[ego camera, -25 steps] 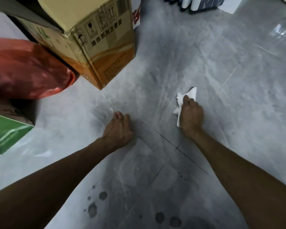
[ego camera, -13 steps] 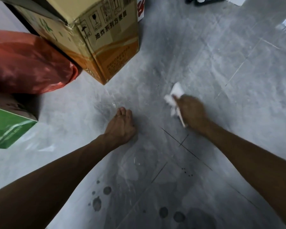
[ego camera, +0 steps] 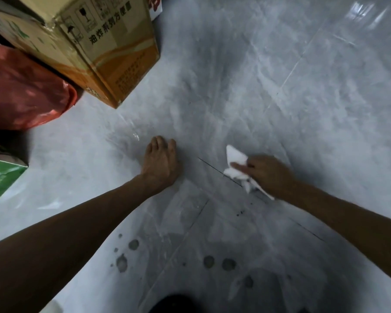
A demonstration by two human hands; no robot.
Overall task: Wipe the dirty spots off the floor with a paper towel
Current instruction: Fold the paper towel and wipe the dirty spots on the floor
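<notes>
My right hand (ego camera: 268, 175) grips a crumpled white paper towel (ego camera: 236, 161) and presses it on the grey tiled floor (ego camera: 280, 98), over a dark tile joint. My left hand (ego camera: 160, 164) rests flat on the floor to the left of it, fingers together, holding nothing. Several dark round spots (ego camera: 228, 264) lie on the floor near me, some at lower left (ego camera: 122, 263). A few tiny dark specks (ego camera: 239, 213) sit just below the towel.
A brown cardboard box (ego camera: 113, 53) stands at the upper left, with a red plastic bag (ego camera: 23, 91) beside it and a green box (ego camera: 0, 181) at the left edge. A dark shape (ego camera: 174, 303) shows at the bottom edge.
My right hand has swept the towel leftward and toward me across the floor. The view has shifted forward, so the cardboard box looms larger. My left hand stays planted.
</notes>
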